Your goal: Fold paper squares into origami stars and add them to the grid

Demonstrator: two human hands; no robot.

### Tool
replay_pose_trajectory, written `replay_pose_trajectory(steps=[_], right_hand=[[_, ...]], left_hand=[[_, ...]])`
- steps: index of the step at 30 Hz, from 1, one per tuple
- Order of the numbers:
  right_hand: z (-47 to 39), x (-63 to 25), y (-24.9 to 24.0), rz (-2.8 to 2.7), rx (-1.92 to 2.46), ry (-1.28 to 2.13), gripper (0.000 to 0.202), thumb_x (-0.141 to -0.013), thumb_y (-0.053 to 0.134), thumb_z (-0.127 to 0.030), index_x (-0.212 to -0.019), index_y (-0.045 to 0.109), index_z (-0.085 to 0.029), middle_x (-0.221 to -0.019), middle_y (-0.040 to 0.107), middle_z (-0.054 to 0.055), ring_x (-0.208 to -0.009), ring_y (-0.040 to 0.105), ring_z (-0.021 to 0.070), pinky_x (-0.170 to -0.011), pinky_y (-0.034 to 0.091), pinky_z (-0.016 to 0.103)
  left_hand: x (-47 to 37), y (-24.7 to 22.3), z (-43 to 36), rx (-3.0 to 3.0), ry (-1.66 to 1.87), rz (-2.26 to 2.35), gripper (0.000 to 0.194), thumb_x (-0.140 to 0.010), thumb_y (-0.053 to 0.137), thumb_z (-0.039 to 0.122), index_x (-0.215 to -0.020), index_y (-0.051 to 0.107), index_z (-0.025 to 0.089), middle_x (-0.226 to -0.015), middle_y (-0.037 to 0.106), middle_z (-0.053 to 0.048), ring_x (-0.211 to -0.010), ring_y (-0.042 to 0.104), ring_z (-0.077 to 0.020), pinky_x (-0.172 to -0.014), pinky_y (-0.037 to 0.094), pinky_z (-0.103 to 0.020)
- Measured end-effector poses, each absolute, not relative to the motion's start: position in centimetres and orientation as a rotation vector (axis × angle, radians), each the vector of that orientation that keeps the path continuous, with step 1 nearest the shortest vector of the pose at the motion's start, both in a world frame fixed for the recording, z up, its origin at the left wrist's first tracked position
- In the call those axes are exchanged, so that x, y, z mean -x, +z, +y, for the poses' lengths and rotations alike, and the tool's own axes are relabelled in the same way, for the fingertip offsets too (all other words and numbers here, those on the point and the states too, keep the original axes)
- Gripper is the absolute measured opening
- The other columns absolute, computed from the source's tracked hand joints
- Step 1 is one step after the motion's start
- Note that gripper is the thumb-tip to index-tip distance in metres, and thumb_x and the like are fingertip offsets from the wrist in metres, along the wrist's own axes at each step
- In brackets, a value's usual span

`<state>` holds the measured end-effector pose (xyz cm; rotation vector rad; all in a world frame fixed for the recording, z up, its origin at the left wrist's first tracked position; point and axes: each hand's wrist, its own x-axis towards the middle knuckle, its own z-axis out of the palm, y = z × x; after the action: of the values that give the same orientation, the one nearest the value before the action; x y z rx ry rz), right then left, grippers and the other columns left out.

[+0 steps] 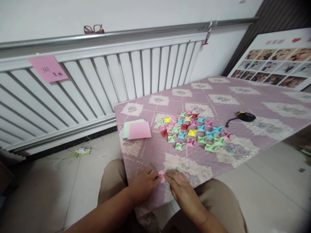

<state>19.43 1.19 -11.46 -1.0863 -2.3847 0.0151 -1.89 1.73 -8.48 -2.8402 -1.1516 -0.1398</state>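
Head view: looks down over 2 tan-trousered knees at a low table under a mauve patterned cloth. Shows the left hand and the right hand meeting at the near edge of the table, both pinched together on a small pink folded paper lying between their fingertips; left fingers curled onto its left side, right fingers laid flat over its right side. Hides most of that paper under the fingers, so cannot tell its fold.

Farther up the cloth, well apart from the hands: a stack of square paper sheets with a pink sheet on top and pale green and blue edges peeking out at the left. Just right of it, a cluster of folded paper stars in green, pink, blue, yellow and red, laid out in slanting rows, some touching. Beyond those, toward the right, a black and yellow tape measure with its strap trailing left.

Behind the table: a white slatted radiator cover bearing a pink note, red glasses on the ledge above. At far right, a photo board leaning upright.
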Motion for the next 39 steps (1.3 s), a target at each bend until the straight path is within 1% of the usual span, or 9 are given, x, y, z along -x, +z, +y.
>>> replay_pose_trajectory(steps=[3,11,15,19,23,28,32,36,39], right_hand=[[0.7,-19.4,-11.6,-2.405,1.091,-0.044,0.045,-0.085,0.042,-0.005,-0.125,0.054,-0.021,-0.113,0.064,0.007,-0.110,0.054,0.0223,-0.096,0.040,0.044],[0.5,-19.0,-12.3,-2.387,1.267,-0.020,0.035,-0.085,0.051,-0.015,-0.117,0.059,-0.029,-0.114,0.066,0.001,-0.116,0.050,0.0224,-0.101,0.025,0.047],[0.2,-18.6,-12.3,-2.322,1.287,-0.025,0.035,-0.087,0.049,-0.016,-0.116,0.059,-0.031,-0.112,0.067,-0.001,-0.113,0.051,0.0208,-0.101,0.024,0.045],[-0.5,-18.1,-11.7,-2.262,1.297,-0.062,0.039,-0.089,0.042,-0.014,-0.123,0.055,-0.027,-0.114,0.066,0.001,-0.113,0.052,0.0196,-0.102,0.023,0.041],[-1.2,-17.4,-10.8,-2.300,1.245,-0.107,0.039,-0.090,0.042,-0.019,-0.127,0.053,-0.024,-0.120,0.064,0.000,-0.111,0.053,0.0186,-0.103,0.021,0.038],[-1.5,-17.1,-10.9,-2.302,1.296,-0.103,0.032,-0.091,0.046,-0.027,-0.121,0.057,-0.027,-0.115,0.067,-0.002,-0.107,0.055,0.0194,-0.099,0.022,0.039],[-1.5,-16.9,-11.5,-2.216,1.351,-0.020,0.026,-0.090,0.051,-0.031,-0.113,0.061,-0.030,-0.110,0.069,-0.001,-0.105,0.056,0.0205,-0.100,0.023,0.042],[-0.9,-16.7,-11.2,-2.144,1.350,0.056,0.019,-0.089,0.053,-0.028,-0.103,0.065,-0.030,-0.101,0.070,-0.001,-0.100,0.057,0.0204,-0.101,0.023,0.043],[-0.3,-16.4,-10.4,-2.155,1.373,0.129,0.017,-0.090,0.050,-0.023,-0.094,0.066,-0.028,-0.093,0.069,0.000,-0.093,0.057,0.0204,-0.096,0.027,0.042]], left_hand=[[1.8,-8.3,1.6,2.848,-0.081,-1.156,0.028,-0.093,0.048,0.025,-0.121,0.047,0.021,-0.102,0.057,-0.006,-0.086,0.053,-0.0205,-0.067,0.044,-0.032],[1.7,-8.3,1.5,2.869,-0.058,-1.195,0.031,-0.093,0.049,0.025,-0.124,0.045,0.021,-0.105,0.058,-0.005,-0.090,0.053,-0.0220,-0.071,0.045,-0.035],[1.7,-8.3,1.5,2.863,-0.027,-1.178,0.031,-0.094,0.047,0.027,-0.125,0.045,0.021,-0.106,0.057,-0.007,-0.090,0.053,-0.0217,-0.070,0.044,-0.033],[1.7,-8.3,1.5,2.855,-0.035,-1.184,0.033,-0.094,0.047,0.028,-0.126,0.045,0.021,-0.108,0.056,-0.007,-0.090,0.053,-0.0217,-0.070,0.044,-0.033],[1.7,-8.6,1.1,2.845,-0.050,-1.190,0.028,-0.094,0.046,0.028,-0.120,0.050,0.020,-0.107,0.057,-0.007,-0.089,0.053,-0.0218,-0.071,0.044,-0.034],[1.7,-9.1,0.4,2.768,-0.118,-1.330,0.031,-0.093,0.048,0.028,-0.123,0.050,0.019,-0.109,0.058,-0.007,-0.090,0.053,-0.0216,-0.073,0.044,-0.035],[1.4,-9.2,-0.1,2.701,-0.101,-1.449,0.028,-0.093,0.049,0.026,-0.119,0.054,0.021,-0.112,0.058,-0.007,-0.089,0.053,-0.0216,-0.074,0.044,-0.036],[0.8,-9.0,-0.2,2.674,-0.078,-1.520,0.023,-0.091,0.051,0.024,-0.113,0.058,0.020,-0.105,0.059,-0.007,-0.086,0.054,-0.0211,-0.072,0.045,-0.035],[0.6,-9.0,-0.2,2.679,-0.095,-1.573,0.022,-0.091,0.051,0.020,-0.111,0.059,0.020,-0.104,0.060,-0.007,-0.086,0.054,-0.0218,-0.073,0.046,-0.036]])
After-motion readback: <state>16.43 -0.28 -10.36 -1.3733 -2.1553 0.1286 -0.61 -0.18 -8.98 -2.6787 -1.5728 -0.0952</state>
